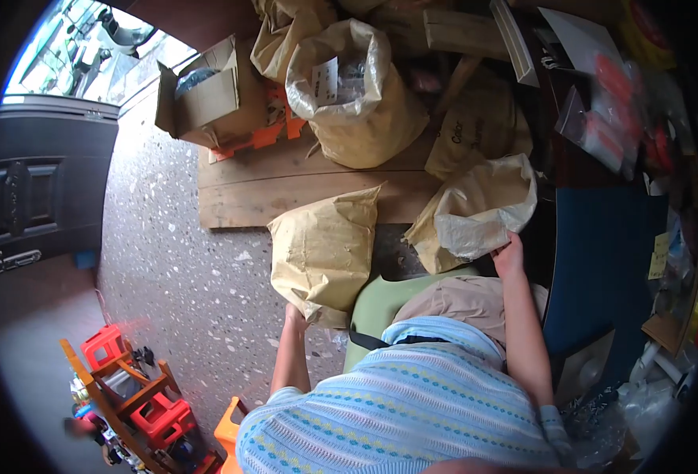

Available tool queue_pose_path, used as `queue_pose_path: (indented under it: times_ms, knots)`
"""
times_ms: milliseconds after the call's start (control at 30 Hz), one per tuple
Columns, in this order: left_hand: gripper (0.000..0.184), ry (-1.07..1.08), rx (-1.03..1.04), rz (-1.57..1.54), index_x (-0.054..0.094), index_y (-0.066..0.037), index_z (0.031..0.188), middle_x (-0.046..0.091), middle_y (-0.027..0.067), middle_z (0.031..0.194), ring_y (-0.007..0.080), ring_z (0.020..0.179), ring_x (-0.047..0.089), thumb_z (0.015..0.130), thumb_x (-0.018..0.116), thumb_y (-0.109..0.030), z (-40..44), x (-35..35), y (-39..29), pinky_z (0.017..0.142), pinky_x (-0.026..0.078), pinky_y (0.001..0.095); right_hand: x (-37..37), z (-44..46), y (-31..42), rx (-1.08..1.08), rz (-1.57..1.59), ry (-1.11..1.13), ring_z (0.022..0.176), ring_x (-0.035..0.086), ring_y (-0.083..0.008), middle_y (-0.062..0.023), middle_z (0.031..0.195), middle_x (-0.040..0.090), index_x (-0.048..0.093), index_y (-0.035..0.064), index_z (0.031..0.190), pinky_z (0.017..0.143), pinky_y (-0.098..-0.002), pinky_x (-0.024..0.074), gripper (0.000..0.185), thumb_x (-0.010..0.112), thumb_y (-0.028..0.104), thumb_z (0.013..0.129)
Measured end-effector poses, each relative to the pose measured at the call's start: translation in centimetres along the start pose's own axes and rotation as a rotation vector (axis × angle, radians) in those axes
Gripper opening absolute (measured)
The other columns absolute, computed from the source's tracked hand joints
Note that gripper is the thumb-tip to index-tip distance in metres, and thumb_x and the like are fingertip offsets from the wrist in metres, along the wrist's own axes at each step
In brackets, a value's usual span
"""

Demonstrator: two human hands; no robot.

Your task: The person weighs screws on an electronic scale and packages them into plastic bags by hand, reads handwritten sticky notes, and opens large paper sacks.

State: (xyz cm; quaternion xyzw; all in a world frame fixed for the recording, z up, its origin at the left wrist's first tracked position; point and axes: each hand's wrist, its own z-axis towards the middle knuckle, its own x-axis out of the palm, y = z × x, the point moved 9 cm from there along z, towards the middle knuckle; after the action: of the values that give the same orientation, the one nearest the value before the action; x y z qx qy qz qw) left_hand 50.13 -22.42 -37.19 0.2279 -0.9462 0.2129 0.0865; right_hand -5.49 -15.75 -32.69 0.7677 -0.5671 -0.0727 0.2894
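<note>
My left hand (pixel 296 315) is at the lower left corner of a closed yellow-brown paper sack (pixel 325 249), its fingers mostly hidden behind the sack. On the right, my right hand (pixel 509 257) has its fingers closed on the rim of an open sack (pixel 487 209) with a whitish lining. The open sack leans near my knees, its mouth facing up. Between the two sacks is the green seat (pixel 384 304) under me.
A large open sack (pixel 364 118) and an open cardboard box (pixel 206 99) stand beyond, by wooden boards (pixel 246 189). To the right is a blue panel (pixel 602 261). Red stools (pixel 163 419) and a wooden frame are lower left, a dark door (pixel 45 189) far left.
</note>
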Motion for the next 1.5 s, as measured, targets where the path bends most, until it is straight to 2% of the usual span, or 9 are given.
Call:
queue_pose_path:
  times_ms: [100,233,300,367,700,1133,1267,1433,1500]
  knots:
    - [0.039,-0.001,0.044,0.131,0.047,0.001,0.120,0.058,0.0171,0.111,0.0305,0.091,0.062,0.092,0.043,-0.025,-2.1,5.6,-3.3,0.069,0.054,0.0452,0.1,0.0,-0.4,-0.018,-0.034,-0.004,0.109,0.048,-0.0195,-0.0039,0.119,0.052,0.051,0.0093,0.114,0.093,-0.0347,0.0358,0.039,0.051,0.033,0.084]
    - [0.039,0.091,0.053,0.221,0.046,-0.003,0.124,0.057,0.0121,0.115,0.0262,0.097,0.060,0.094,0.040,-0.029,-3.0,9.3,-6.3,0.078,0.054,0.0390,0.7,-2.0,1.5,-0.153,-0.323,-0.152,0.126,0.034,-0.0249,-0.0121,0.133,0.038,0.033,0.0039,0.132,0.102,-0.0356,0.0266,0.060,0.056,0.028,0.082]
    - [0.038,0.051,0.083,0.207,0.047,-0.003,0.122,0.058,0.0113,0.114,0.0255,0.096,0.061,0.094,0.040,-0.028,-3.0,9.9,-6.6,0.077,0.054,0.0383,1.2,-3.6,3.4,-0.513,-0.511,-0.237,0.129,0.027,-0.0288,-0.0179,0.138,0.029,0.024,0.0019,0.136,0.105,-0.0361,0.0229,0.069,0.059,0.020,0.080]
    - [0.039,0.042,0.069,0.220,0.046,-0.002,0.123,0.057,0.0112,0.115,0.0255,0.099,0.060,0.094,0.040,-0.028,-2.5,10.5,-6.6,0.079,0.054,0.0386,3.6,-6.4,5.7,-0.868,-0.698,-0.212,0.128,0.028,-0.0317,-0.0209,0.138,0.029,0.025,0.0011,0.135,0.106,-0.0362,0.0213,0.069,0.061,0.011,0.077]
    - [0.032,0.008,0.035,0.228,0.052,-0.004,0.113,0.061,0.0084,0.103,0.0222,0.088,0.062,0.093,0.039,-0.025,-0.3,6.7,-4.2,0.070,0.054,0.0367,10.7,-11.4,5.7,-1.288,-1.233,-0.069,0.124,0.032,-0.0389,-0.0240,0.132,0.033,0.032,0.0036,0.130,0.102,-0.0449,0.0268,0.065,0.058,0.003,0.070]
    - [0.031,-0.050,0.003,0.254,0.057,-0.021,0.111,0.059,0.0005,0.107,0.0194,0.098,0.053,0.085,0.048,-0.035,4.4,2.0,-2.7,0.079,0.040,0.0368,16.0,-14.8,0.7,-1.265,-1.157,0.378,0.116,0.041,-0.0357,-0.0194,0.120,0.043,0.044,0.0014,0.113,0.098,-0.0418,0.0335,0.044,0.054,0.000,0.070]
    - [0.027,-0.062,0.007,0.274,0.058,-0.022,0.107,0.060,-0.0029,0.104,0.0145,0.097,0.052,0.087,0.045,-0.035,3.7,2.6,-3.0,0.078,0.038,0.0358,18.7,-15.0,-4.6,-0.964,-1.365,0.726,0.109,0.048,-0.0329,-0.0162,0.112,0.051,0.049,0.0027,0.106,0.091,-0.0404,0.0399,0.031,0.053,0.006,0.076]
    - [0.026,-0.032,0.034,0.132,0.058,-0.010,0.098,0.063,0.0009,0.081,0.0132,0.061,0.058,0.090,0.034,-0.017,1.3,6.7,-3.5,0.047,0.045,0.0223,19.5,-15.4,-8.0,-0.645,-1.734,0.884,0.099,0.056,-0.0312,-0.0134,0.101,0.060,0.056,0.0051,0.102,0.085,-0.0413,0.0440,0.024,0.052,0.016,0.082]
    - [0.026,-0.022,-0.005,0.100,0.058,-0.009,0.097,0.062,0.0011,0.081,0.0133,0.064,0.059,0.089,0.035,-0.017,2.3,6.5,-3.1,0.050,0.046,0.0238,20.3,-14.9,-9.5,-0.638,-1.649,0.959,0.092,0.059,-0.0307,-0.0147,0.096,0.062,0.057,0.0040,0.101,0.080,-0.0397,0.0463,0.023,0.053,0.019,0.083]
